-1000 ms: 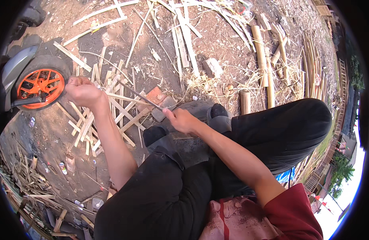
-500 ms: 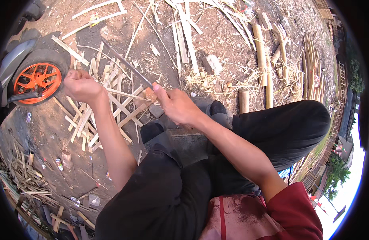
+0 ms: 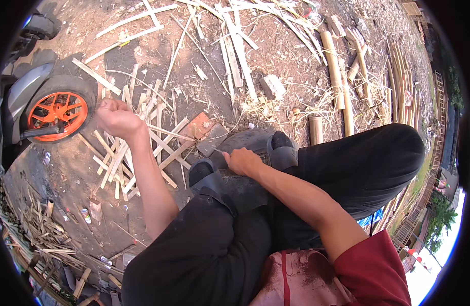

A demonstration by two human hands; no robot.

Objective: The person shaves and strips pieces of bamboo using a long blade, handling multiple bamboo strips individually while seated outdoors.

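Note:
My left hand [image 3: 118, 119] is raised at the left, curled into a fist in front of the motorcycle wheel. Whatever it may hold is hidden by the fingers. A pile of split bamboo strips [image 3: 117, 171] lies on the ground beneath and around that forearm. Low between my knees, my right hand [image 3: 244, 162] is closed with the thumb stretched forward. Half a second earlier it gripped a long-bladed knife; now the blade cannot be made out against the dark ground. A reddish brick or tile [image 3: 198, 126] and a grey slab [image 3: 213, 139] lie just beyond this hand.
An orange-rimmed motorcycle wheel [image 3: 58, 116] stands at the left. Bamboo poles [image 3: 332, 69] lie at the right, near a short bamboo piece [image 3: 315, 129] and a pale block [image 3: 272, 86]. More strips [image 3: 240, 53] are scattered ahead. A can [image 3: 86, 215] lies lower left.
My right hand has dropped toward my knees, and the knife blade that pointed up and left no longer shows. The left fist stays raised; the whole view has shifted slightly.

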